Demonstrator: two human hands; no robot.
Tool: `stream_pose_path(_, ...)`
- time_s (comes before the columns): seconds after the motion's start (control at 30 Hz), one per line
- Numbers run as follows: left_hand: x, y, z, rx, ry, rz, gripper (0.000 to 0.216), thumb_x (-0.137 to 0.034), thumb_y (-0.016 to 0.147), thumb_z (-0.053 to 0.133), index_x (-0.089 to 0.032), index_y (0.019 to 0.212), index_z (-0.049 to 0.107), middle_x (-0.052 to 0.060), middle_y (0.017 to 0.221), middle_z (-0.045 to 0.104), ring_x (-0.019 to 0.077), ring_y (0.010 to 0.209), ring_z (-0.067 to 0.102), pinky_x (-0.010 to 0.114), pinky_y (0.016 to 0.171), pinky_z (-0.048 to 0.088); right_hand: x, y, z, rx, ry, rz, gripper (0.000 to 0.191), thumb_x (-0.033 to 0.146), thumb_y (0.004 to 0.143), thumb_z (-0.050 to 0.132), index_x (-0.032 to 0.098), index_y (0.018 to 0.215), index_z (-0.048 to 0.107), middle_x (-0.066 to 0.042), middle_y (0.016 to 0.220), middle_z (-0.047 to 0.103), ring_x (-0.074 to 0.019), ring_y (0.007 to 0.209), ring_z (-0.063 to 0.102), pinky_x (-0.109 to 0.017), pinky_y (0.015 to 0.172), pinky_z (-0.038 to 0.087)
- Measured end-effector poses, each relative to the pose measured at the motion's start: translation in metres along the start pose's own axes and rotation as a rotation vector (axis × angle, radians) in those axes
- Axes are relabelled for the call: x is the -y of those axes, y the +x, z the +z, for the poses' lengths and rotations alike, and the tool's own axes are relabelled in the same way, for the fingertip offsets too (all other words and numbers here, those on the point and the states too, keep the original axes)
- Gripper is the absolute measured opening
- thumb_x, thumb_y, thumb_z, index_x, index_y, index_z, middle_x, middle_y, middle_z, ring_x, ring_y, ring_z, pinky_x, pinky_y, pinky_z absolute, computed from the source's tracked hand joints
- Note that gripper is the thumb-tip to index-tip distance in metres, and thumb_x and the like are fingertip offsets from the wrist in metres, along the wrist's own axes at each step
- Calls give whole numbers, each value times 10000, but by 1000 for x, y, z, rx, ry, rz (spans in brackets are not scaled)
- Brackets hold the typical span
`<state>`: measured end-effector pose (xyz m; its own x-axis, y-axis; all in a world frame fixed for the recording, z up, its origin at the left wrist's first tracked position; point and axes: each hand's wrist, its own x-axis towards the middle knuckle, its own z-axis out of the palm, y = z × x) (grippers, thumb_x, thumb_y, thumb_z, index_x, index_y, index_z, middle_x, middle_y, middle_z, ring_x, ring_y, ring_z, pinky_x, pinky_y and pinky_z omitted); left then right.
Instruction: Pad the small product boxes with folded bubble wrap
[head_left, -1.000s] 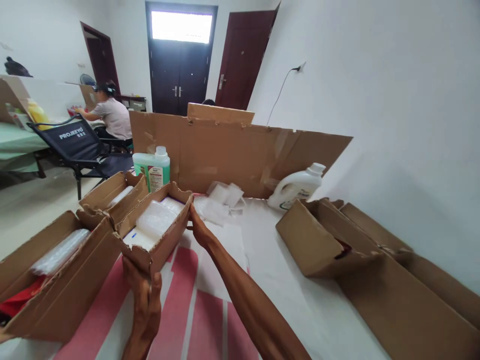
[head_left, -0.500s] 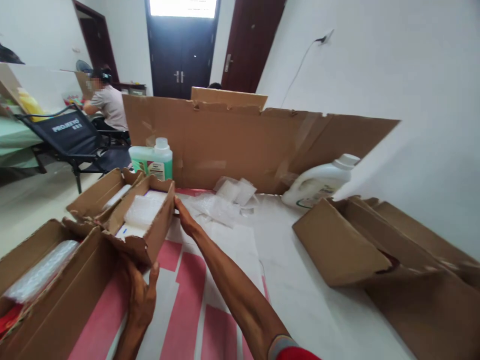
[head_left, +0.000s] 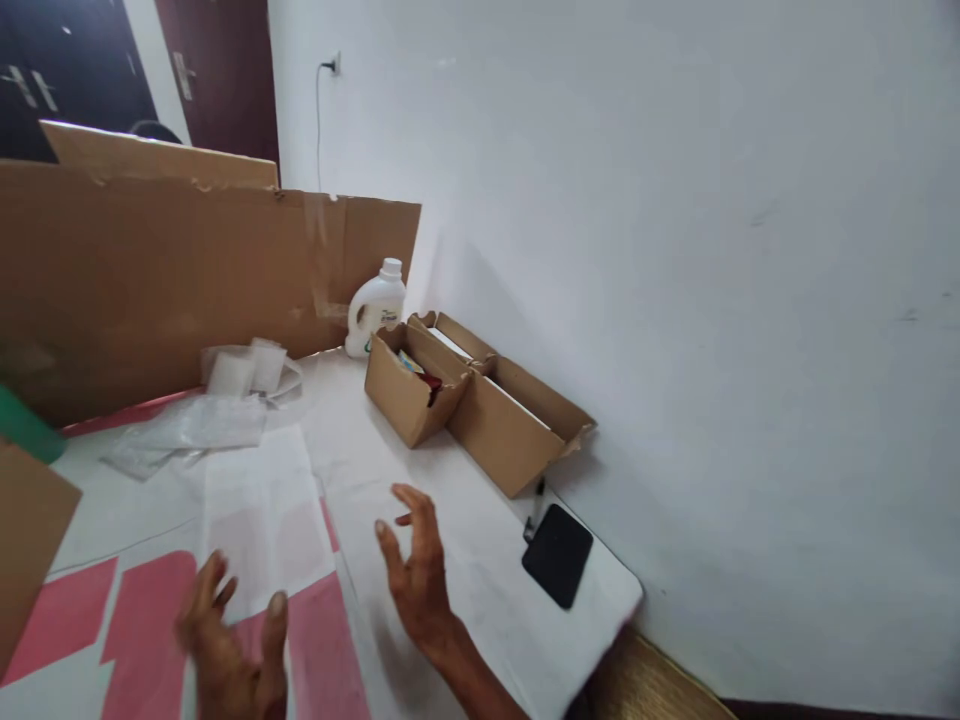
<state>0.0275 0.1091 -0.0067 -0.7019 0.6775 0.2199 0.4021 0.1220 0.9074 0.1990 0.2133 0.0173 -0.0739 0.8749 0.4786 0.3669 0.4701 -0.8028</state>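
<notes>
You swing your view right and the small box is out of your grip. Your left hand (head_left: 229, 640) and right hand (head_left: 416, 575) both hover empty, fingers spread, over the white sheet (head_left: 255, 510). An open carton (head_left: 409, 400) sits near the wall, well apart.

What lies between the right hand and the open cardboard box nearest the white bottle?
Nothing: the head view shows only bare white table covering between the right hand and that open cardboard box.

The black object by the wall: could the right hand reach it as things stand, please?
Probably yes: the right hand is open and empty, with only bare white covering between it and the black object.
</notes>
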Motion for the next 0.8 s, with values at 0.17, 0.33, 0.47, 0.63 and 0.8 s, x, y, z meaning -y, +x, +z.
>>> stream_pose_path(0.17, -75, 28, 100, 305, -106, 163, 654, -532, 926, 542, -221, 1482, 390, 159, 1473, 460, 316, 1278, 533, 571, 1078, 461, -38, 79, -48, -138, -166, -79, 561, 367, 991, 556, 249, 1519, 408, -164, 1500, 477, -322, 1296, 537, -499, 950, 555)
stream_pose_path(0.33, -87, 32, 149, 443, -120, 196, 539, -503, 960, 510, -238, 1426, 467, 145, 1439, 502, 281, 1279, 546, 524, 1061, 485, -53, 158, -36, -17, -169, -154, 597, 325, 969, 593, 263, 1535, 413, -127, 1466, 547, -284, 1203, 630, -401, 942, 565)
stream_pose_path(0.47, -76, 23, 149, 463, -86, 103, 521, -536, 960, 492, -243, 1391, 505, 142, 1424, 524, 276, 1268, 570, 497, 1024, 514, -58, 186, -16, 88, -270, -85, 353, 214, 940, 614, 268, 1287, 656, -89, 1202, 696, -244, 997, 702, -329, 881, 555)
stream_pose_path(0.63, -65, 24, 124, 472, -35, 25, 525, -589, 945, 482, -240, 1330, 558, 141, 1382, 569, 283, 1217, 605, 501, 980, 529, -56, 180, -19, -16, -121, -52, 287, 195, 986, 478, 189, 1056, 756, -112, 1021, 716, -228, 895, 687, -332, 839, 541)
stream_pose_path(0.8, -54, 34, 87, 327, -45, 32, 562, -620, 922, 494, -222, 1309, 577, 144, 1333, 608, 282, 1160, 640, 493, 955, 548, -47, 130, -63, 25, 140, -69, 302, 325, 996, 499, 215, 1010, 780, -49, 880, 704, -159, 641, 622, -281, 617, 541)
